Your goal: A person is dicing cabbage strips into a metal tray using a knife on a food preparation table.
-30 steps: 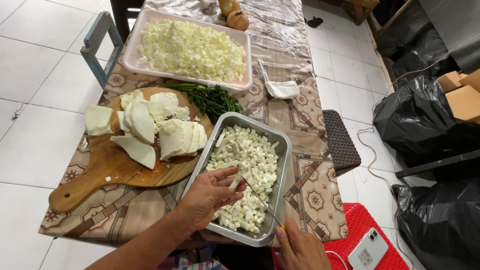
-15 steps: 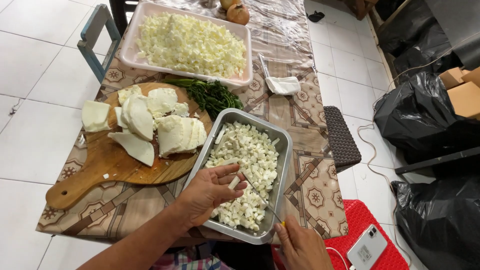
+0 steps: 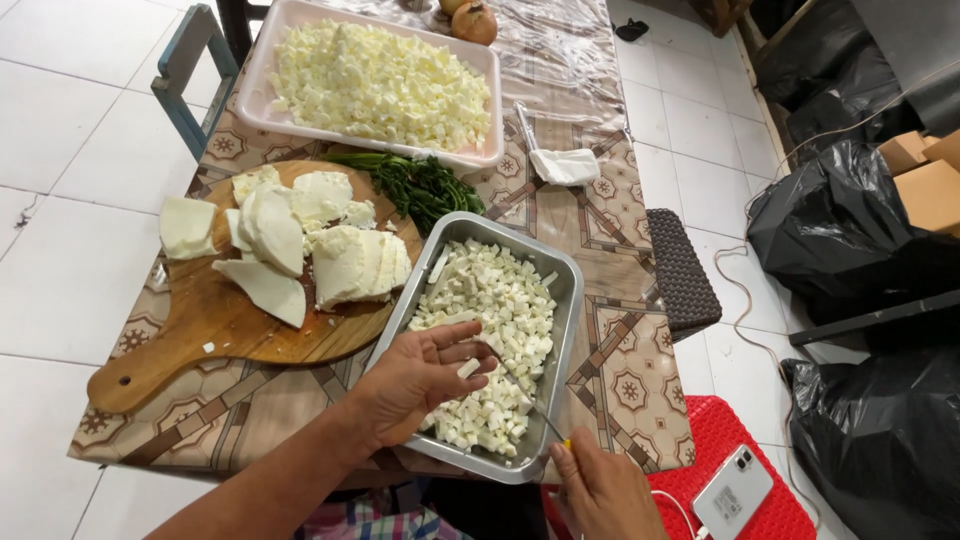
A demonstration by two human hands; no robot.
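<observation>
Left hand (image 3: 425, 380) shifted, cheese cube (image 3: 468, 368) at fingertips

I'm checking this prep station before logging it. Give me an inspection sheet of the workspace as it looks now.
Surface: table with a patterned cloth under clear plastic.
Job's things: metal tray of white cubes; thin knife over the tray; a white cube at the left fingers.
Clutter: wooden board with white slabs; pink tray of cubes; green herbs; folded napkin; onions.
Hands: left hand pinching a cube over the metal tray; right hand gripping the knife handle.
Cables: white cable on the floor.
Surroundings: black bags; red stool with a phone; white floor tiles.
</observation>
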